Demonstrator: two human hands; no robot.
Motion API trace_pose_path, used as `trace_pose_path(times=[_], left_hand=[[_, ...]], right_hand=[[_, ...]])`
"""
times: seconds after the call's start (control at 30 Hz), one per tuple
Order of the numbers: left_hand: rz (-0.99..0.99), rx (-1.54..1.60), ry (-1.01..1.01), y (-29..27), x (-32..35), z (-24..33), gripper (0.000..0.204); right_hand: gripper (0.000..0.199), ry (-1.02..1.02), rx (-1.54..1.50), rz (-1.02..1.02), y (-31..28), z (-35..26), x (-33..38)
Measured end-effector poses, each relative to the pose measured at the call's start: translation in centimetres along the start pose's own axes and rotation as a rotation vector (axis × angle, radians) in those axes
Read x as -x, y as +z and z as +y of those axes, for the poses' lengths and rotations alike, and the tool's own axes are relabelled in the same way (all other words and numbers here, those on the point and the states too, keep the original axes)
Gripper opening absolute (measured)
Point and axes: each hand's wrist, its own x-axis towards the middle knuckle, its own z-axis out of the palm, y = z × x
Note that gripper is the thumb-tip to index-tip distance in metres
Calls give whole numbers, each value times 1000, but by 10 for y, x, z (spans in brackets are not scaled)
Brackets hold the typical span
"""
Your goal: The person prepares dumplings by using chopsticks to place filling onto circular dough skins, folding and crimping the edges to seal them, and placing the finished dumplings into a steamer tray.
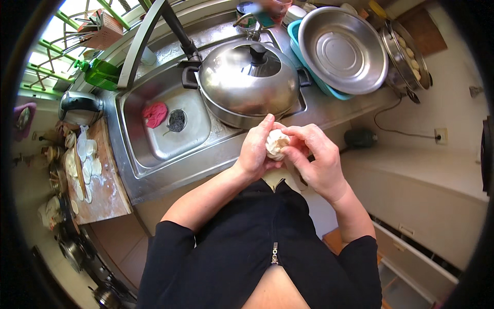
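Dumpling (276,143) sits clamped between left hand (256,150) and right hand (315,157), its underside hidden by fingers.

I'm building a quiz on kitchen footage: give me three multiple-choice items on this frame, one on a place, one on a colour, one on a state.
1. Where does the lidded steel pot stand?
A. on the wooden board
B. over the sink's right half
C. on the floor

2. What colour is the cloth in the sink basin?
A. pink-red
B. blue
C. yellow

3. What is happening with the white dough piece?
A. it lies alone on the board
B. it sits in the empty steel bowl
C. both hands hold it

Answers:
1 B, the pot rests across the sink, right of the drain.
2 A, the crumpled cloth beside the drain is pink-red.
3 C, the left hand and right hand close their fingers around it.
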Motion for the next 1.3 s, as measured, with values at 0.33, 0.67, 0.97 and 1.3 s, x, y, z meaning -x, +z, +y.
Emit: trace_pose_path(times=[0.33, 0.67, 0.97, 1.3], left_hand=[[22, -262, -91, 77, -79, 7, 60], [-55, -585, -215, 116, -123, 9, 64], [-256, -425, -213, 160, -174, -12, 63], [-228, 177, 299, 234, -256, -50, 49]], right_hand=[[27, -635, 207, -195, -107, 98, -56], [22, -608, 258, -257, -164, 113, -70], [10, -416, 283, -299, -218, 130, -69], [20, -196, 193, 273, -262, 196, -40]])
